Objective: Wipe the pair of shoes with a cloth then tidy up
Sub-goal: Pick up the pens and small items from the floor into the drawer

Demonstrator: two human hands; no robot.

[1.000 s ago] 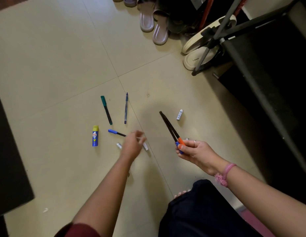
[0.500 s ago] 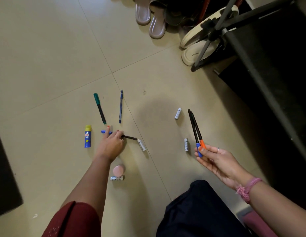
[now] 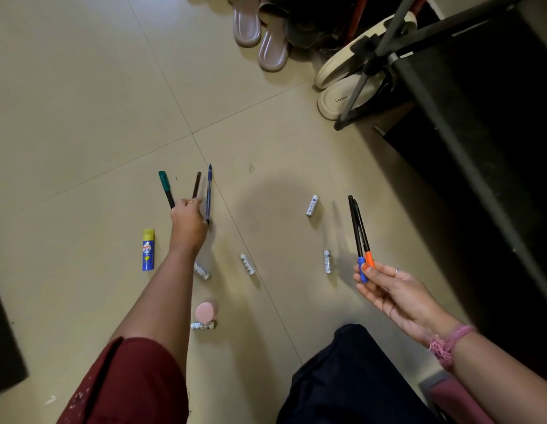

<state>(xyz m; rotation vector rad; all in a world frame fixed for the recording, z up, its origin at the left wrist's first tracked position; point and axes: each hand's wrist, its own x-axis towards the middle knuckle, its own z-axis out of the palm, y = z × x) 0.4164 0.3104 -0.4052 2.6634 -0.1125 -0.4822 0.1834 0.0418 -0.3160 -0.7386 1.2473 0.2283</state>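
A pair of cream shoes [image 3: 342, 99] lies at the far right, partly under a tripod leg [image 3: 367, 75]. No cloth is in view. My left hand [image 3: 188, 221] reaches forward over the floor and grips a dark marker [image 3: 196, 185] whose body sticks out past the fingers. It sits between a green-capped marker [image 3: 165, 186] and a blue pen [image 3: 208, 194], touching or nearly touching the green one's lower end. My right hand [image 3: 388, 286] is raised at the right and pinches two black markers [image 3: 359, 231] by their blue and orange caps.
On the tiles lie a blue and yellow glue stick [image 3: 148, 249], several white batteries [image 3: 312, 205] and a pink round lid [image 3: 206, 311]. Pink slippers [image 3: 272, 50] stand at the back. Dark furniture [image 3: 480, 117] fills the right and a dark mat [image 3: 3, 347] the left edge.
My left hand took the blue-capped marker off the floor and moved forward to the green marker and blue pen. My right hand carried its two markers out to the right.
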